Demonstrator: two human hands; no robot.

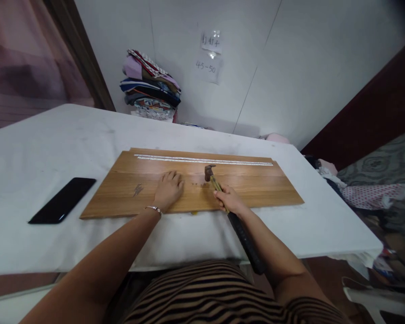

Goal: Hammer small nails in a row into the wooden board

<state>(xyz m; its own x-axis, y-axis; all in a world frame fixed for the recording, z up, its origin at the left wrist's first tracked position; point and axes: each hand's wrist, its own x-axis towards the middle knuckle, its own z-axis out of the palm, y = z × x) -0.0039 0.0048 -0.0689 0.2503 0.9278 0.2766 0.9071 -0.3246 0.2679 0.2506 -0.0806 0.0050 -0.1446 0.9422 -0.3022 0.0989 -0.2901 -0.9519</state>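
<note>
My right hand (230, 199) is closed around the shaft of a claw hammer (208, 173), close below its head. The black rubber grip of the hammer sticks out behind the hand toward my body. The hammer head is just over a wooden board (256, 184), but I cannot tell whether it touches. My left hand (169, 188) lies flat on the board, fingers spread and holding nothing. Between the hands is a short row of small dark spots (196, 184), too small to make out clearly. Loose nails (137, 190) lie in a little pile left of my left hand.
Two pale printed strips (202, 160) run along the board's far side. A black phone (63, 200) lies on the white-covered table (118, 245) to the left. Folded clothes (151, 87) are stacked by the wall. More cloth (374, 195) lies beyond the table's right edge.
</note>
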